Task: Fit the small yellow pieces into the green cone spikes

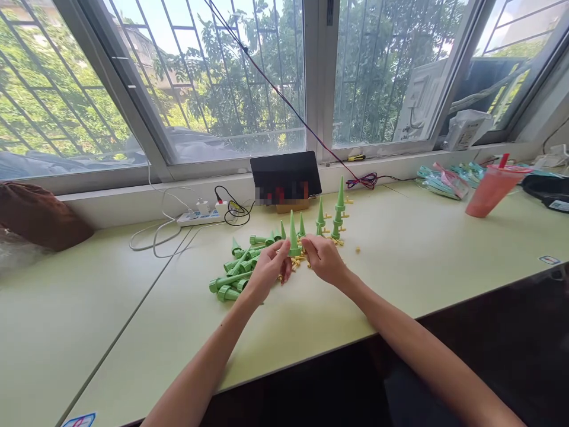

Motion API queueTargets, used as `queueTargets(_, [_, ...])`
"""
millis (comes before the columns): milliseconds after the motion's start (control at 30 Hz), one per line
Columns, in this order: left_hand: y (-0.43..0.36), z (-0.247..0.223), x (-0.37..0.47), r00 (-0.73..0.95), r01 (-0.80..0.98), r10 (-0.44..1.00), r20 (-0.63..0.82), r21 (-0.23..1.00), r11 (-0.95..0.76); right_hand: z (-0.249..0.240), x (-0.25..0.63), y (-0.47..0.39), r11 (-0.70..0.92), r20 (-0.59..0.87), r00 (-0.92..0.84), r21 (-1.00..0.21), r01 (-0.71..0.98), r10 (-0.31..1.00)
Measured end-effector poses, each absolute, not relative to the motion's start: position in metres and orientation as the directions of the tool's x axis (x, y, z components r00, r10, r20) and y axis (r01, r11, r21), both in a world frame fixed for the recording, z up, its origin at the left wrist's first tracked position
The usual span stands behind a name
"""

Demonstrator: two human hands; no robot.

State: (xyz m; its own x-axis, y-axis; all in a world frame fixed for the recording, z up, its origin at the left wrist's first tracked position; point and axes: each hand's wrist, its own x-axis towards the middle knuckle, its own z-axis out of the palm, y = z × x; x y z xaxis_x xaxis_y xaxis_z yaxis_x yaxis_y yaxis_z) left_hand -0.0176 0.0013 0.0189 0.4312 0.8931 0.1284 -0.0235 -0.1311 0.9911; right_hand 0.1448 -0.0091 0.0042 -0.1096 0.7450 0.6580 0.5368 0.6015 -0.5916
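My left hand (269, 268) grips a green cone (292, 234) by its ribbed base, with the tip pointing up. Close to the right of that base, my right hand (323, 256) is closed in a pinch; anything in its fingers is too small to make out. Left of my hands lies a heap of loose green cones (231, 281). Small yellow pieces (297, 262) are scattered beneath and between my hands. Behind my right hand stand stacked green cones (340, 207) with yellow pieces sticking out sideways.
A black tablet (287, 175) leans near the window behind the cones. To its left are a power strip (207, 214) and cables. Farther right stand a red cup (493, 190) and packaged items (440, 181). A brown bag (42, 216) lies far left.
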Motion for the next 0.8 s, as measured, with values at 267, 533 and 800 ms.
queueTargets(267, [-0.0028, 0.0229, -0.0183, 0.435, 0.099, 0.880, 0.193, 0.961, -0.260, 0.0055, 0.1453, -0.0107, 0.595, 0.652, -0.114, -0.589, 0.546, 0.750])
queueTargets(533, [-0.0031, 0.0209, -0.0169, 0.357, 0.165, 0.875, 0.325, 0.900, -0.402, 0.0057, 0.1455, -0.0100, 0.596, 0.657, -0.117, -0.576, 0.559, 0.744])
queueTargets(800, [-0.0028, 0.0213, -0.0141, 0.332, 0.078, 0.902, 0.276, 0.945, -0.318, 0.0072, 0.1451, -0.0102, 0.591, 0.664, -0.081, -0.596, 0.544, 0.744])
